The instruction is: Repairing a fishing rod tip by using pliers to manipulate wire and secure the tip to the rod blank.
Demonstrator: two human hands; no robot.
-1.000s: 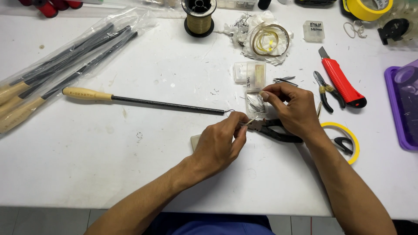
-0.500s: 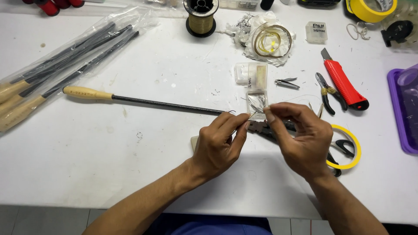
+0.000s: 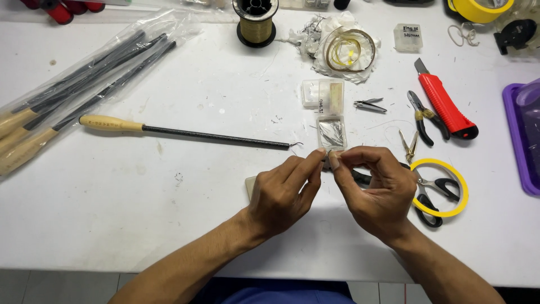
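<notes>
Table [image 3: 169,225]: a white, scuffed worktop is seen from above; everything else is laid on it.
Bag of rods [image 3: 84,84]: a clear plastic sleeve is laid at ten o'clock, holding several black rods with pale wooden handles.
Loose rod [image 3: 185,134]: one black rod with a pale wooden handle is laid across the middle, its wire tip ending at twelve o'clock of the left hand.
Purple tray [image 3: 520,141]: a purple plastic tray is cut off by the edge at three o'clock.
Left hand [image 3: 284,194]: it is closed in a pinch, thumb and forefinger pressed together on something too small to make out.
Right hand [image 3: 377,188]: it is likewise pinched shut, fingertip to fingertip with the left hand at the centre.
Pinched item: what is held between the fingertips cannot be told; it is held just above the table, at six o'clock of the small clear packet [image 3: 332,132].
Small clear packet: a flat, square, see-through pouch with fine dark wire pieces inside is seen.
Clear boxes [image 3: 322,93]: two little transparent lidded boxes are set at twelve o'clock of the packet, one bearing a pale label.
Thread spool [image 3: 256,22]: a black spool of gold thread is stood at twelve o'clock.
Red knife [image 3: 447,107]: a red utility knife is laid at two o'clock.
Yellow tape ring [image 3: 441,188]: it is laid at three o'clock of the right hand, with black-handled scissors [image 3: 436,191] across it.
</notes>
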